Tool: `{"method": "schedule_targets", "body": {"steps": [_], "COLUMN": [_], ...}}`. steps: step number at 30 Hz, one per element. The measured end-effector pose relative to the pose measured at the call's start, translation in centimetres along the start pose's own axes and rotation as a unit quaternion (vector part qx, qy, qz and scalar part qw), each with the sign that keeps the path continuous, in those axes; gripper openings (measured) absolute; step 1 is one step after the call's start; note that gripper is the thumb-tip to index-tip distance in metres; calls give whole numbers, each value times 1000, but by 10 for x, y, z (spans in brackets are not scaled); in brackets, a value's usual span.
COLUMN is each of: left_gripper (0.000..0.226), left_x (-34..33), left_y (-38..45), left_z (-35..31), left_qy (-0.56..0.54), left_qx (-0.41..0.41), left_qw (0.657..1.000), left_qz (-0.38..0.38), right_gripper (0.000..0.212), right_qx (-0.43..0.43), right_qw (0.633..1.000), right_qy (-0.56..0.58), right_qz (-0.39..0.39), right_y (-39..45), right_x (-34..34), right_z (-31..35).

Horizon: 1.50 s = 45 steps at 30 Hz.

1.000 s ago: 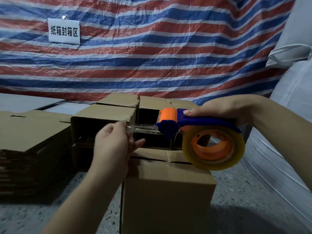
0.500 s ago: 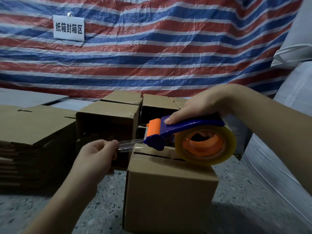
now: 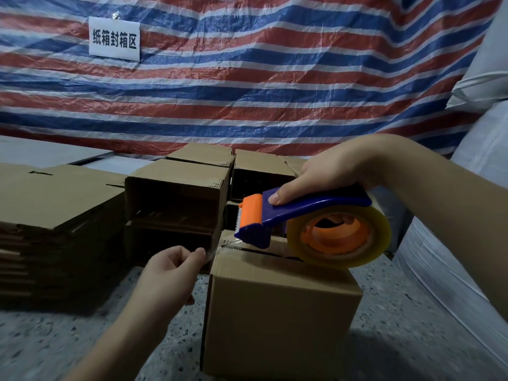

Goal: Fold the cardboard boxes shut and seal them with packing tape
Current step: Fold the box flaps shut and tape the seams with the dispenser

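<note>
Striped red, white and blue tarp [image 3: 275, 86] hangs behind you, crinkled and glossy, with a white sign [image 3: 114, 39] at 11 o'clock. Your box [image 3: 277, 306] sits on the speckled floor [image 3: 41, 345] at 6 o'clock: plain brown cardboard, flaps folded down, a dark seam showing across its top. Your right hand [image 3: 327, 174] grips the dispenser [image 3: 277, 213], forefinger pressed along its blue handle, the orange toothed head pointing to 9 o'clock. The tape roll [image 3: 339, 235] is clear yellowish film on an orange hub, its lower edge at the box top. Your left hand [image 3: 170, 273] pinches the free tape end [image 3: 220, 247] at the box's near left corner; the film is thin and hard to make out. More boxes [image 3: 178, 193] lie on their sides at 12 o'clock, interiors too dark to read. Flat cardboard [image 3: 52, 204] is stacked at 9 o'clock. White sacks [image 3: 483, 149] at 3 o'clock are cut off by the frame.
</note>
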<state>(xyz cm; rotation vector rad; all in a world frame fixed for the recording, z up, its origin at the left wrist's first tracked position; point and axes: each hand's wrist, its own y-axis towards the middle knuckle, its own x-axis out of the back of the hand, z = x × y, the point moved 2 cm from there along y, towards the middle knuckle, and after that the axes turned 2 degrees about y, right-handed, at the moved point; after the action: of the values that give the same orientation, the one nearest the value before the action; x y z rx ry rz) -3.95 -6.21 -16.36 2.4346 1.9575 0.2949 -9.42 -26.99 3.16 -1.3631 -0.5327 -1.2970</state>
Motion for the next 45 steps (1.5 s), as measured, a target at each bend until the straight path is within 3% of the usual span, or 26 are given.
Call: {"method": "schedule_targets", "body": {"steps": [9,15,21,26,35,39,45], "left_gripper": [43,40,40,36,32,33,32], "left_x": [-12,-17,-3,-16,-16,-15,-15], "left_y": [-2,-5,12,11,10,10,8], "left_z": [5,14,-20,-35,-30,-31,-32], "left_qy": [-22,-29,-38,-11,-14,-11,-19], "left_qx": [46,105,11,28,6,6,10], "left_qw": [998,991,999,990,990,990,990], "left_qz": [45,79,14,136,137,140,139], "right_gripper": [77,90,85,83,63,68,95], "right_qx": [5,8,6,4,-6,-15,-76], "right_qw": [1000,1000,1000,1000,1000,1000,995], "right_qy": [22,19,19,15,8,-15,-69], "right_qz": [8,15,15,12,0,-5,9], "right_y": [0,0,-1,-2,0,1,-13], "right_x": [-2,-2,-2,-2,-2,2,17], "right_z": [-1,-1,0,1,3,3,-35]}}
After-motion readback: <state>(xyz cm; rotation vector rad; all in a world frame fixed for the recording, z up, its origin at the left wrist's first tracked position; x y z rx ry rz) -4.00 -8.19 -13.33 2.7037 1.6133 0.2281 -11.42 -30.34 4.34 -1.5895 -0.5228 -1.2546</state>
